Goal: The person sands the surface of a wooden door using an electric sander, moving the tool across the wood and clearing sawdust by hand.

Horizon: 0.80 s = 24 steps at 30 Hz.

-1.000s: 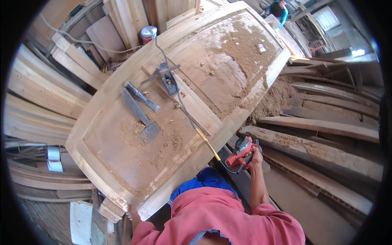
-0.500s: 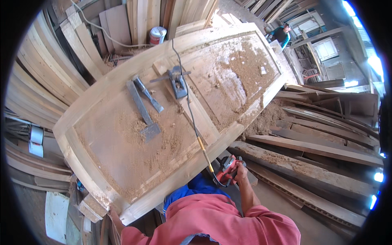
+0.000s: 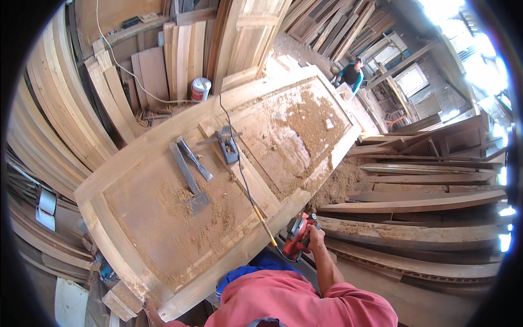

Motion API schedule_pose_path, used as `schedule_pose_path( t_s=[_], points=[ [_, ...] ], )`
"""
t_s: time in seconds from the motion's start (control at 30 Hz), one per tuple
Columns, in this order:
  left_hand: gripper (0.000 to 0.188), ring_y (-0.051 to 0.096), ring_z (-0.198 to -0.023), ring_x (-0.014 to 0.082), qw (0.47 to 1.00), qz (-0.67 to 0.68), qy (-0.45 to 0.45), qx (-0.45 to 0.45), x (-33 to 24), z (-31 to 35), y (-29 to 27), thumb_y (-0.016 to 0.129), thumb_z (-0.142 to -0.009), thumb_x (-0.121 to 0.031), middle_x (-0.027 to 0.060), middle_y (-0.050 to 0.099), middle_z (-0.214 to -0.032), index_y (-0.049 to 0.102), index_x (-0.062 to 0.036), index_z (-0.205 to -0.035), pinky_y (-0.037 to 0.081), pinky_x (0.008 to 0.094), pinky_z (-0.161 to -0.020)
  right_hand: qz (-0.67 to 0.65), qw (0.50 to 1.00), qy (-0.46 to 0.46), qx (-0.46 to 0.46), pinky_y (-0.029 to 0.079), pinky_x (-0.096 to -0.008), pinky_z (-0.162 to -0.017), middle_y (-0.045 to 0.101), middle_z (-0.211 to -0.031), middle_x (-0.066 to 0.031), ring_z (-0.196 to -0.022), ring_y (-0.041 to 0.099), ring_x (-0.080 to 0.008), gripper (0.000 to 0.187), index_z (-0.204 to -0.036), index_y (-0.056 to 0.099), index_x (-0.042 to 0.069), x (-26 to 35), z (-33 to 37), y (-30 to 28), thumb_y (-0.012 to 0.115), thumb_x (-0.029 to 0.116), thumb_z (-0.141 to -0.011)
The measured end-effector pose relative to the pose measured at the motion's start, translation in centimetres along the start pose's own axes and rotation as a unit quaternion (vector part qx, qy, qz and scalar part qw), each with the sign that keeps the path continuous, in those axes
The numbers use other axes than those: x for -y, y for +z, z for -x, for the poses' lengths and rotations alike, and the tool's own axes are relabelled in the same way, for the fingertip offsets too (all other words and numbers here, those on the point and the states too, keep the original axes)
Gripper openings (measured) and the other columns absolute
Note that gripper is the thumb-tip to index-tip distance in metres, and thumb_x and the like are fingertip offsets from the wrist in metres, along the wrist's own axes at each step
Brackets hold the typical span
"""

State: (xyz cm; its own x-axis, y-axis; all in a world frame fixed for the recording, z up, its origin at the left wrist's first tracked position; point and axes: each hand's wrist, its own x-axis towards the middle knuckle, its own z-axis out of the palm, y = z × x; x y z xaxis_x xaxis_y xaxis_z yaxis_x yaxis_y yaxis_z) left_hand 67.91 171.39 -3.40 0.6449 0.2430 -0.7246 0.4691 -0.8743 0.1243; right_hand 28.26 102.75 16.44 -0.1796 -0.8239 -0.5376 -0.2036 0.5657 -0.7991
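My right hand point(image 3: 316, 240) is wrapped round the handle of a red electric planer point(image 3: 297, 238), held at the near edge of a wooden door point(image 3: 220, 279). A cord point(image 3: 262, 223), partly sleeved in yellow, runs from the planer across the door. My left hand point(image 3: 150, 310) touches the door's near left corner; its fingers are mostly hidden. Lying on the panels are a wooden hand plane point(image 3: 227, 146), a chisel point(image 3: 195, 159) and a long-handled tool with a broad flat head point(image 3: 186, 173). Shavings cover much of the door.
Long boards point(image 3: 414, 229) are stacked along the right, beside a heap of shavings point(image 3: 335, 188). More planks point(image 3: 60, 109) lean at the left. A white bucket point(image 3: 200, 89) stands beyond the door. Another person point(image 3: 351, 75) is at the far right.
The view has tilted up, so the door and tools sit lower and slightly left in it. My right hand still grips the planer; my left stays at the corner.
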Motion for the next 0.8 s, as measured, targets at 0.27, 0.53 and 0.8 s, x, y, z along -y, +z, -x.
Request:
schedule_pose_path(
  t_s=[0.27, 0.53, 0.8],
  points=[
    [0.087, 0.064, -0.121, 0.0413, 1.000, -0.006, 0.005, -0.008, -0.4, -1.5, -0.9, 0.057, -0.090, -0.070, 0.0238, 0.065, -0.135, 0.057, 0.0009, -0.141, 0.051, 0.0504, -0.100, -0.027, 0.999, 0.005, 0.039, 0.051, -0.0355, -0.048, 0.060, -0.062, -0.0070, -0.050, 0.058, -0.0205, 0.016, -0.077, 0.065, 0.004, 0.3, 2.0, 3.5, 0.065, 0.014, -0.090],
    [0.086, 0.061, -0.124, 0.0435, 0.999, -0.009, 0.001, -0.045, -5.0, -3.5, -2.9, 0.055, -0.092, -0.067, 0.0253, 0.062, -0.138, 0.052, 0.0014, -0.144, 0.050, 0.0518, -0.102, 0.015, 0.998, 0.062, 0.000, 0.049, -0.0369, -0.045, 0.059, -0.058, -0.0106, -0.049, 0.059, -0.0224, 0.017, -0.067, 0.063, -0.001, -1.6, 3.9, 6.8, 0.065, 0.008, -0.081],
    [0.084, 0.058, -0.126, 0.0458, 0.998, -0.011, -0.021, -0.053, -5.6, -4.5, -2.3, 0.053, -0.094, -0.064, 0.0269, 0.058, -0.140, 0.047, 0.0019, -0.146, 0.049, 0.0533, -0.103, 0.079, 0.993, 0.083, 0.011, 0.048, -0.0386, -0.044, 0.058, -0.059, -0.0099, -0.047, 0.056, -0.0226, 0.017, -0.067, 0.062, 0.002, -1.6, 2.9, 5.8, 0.065, 0.009, -0.083]
  ],
)
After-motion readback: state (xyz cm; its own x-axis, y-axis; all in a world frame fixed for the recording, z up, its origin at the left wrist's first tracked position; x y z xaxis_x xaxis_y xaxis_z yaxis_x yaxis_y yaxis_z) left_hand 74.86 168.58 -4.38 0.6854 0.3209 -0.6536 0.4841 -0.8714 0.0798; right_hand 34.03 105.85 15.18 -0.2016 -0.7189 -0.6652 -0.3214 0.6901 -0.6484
